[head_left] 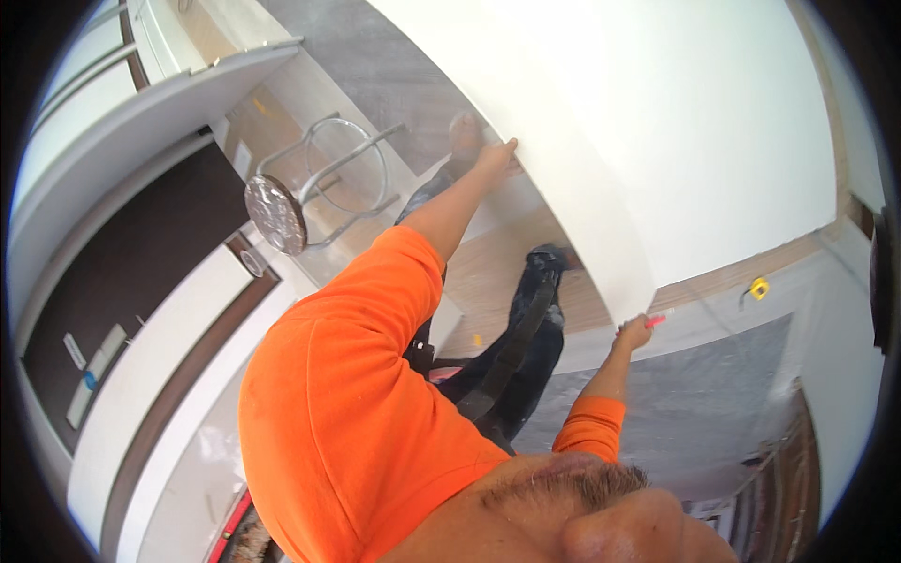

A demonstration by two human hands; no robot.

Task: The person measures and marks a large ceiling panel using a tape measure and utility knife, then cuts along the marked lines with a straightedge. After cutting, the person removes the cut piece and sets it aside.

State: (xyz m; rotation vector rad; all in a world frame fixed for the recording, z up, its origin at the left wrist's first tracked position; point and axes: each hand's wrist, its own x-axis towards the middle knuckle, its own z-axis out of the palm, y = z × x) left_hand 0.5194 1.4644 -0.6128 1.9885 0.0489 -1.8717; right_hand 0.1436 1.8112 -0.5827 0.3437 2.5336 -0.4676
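A large white board (713,141) spans the upper right, its edge running down beside my feet to a low corner. My left hand (493,161) is closed on the board's left edge, thumb over the white face and the other fingers partly hidden. At the board's low corner, my right hand (634,330) is closed around a small pink-red tool (656,321) with a pale tip; its exact kind is too small to make out. That hand is touching or very near the corner; I cannot tell which.
A yellow tape measure (758,289) lies right of the board's corner. A metal-legged stool (275,214) with a round, plastic-wrapped seat stands on the left, near a white shelf unit (174,324) with a dark recess. Grey sheeting (676,394) covers part of the floor. My legs (526,347) are below the board.
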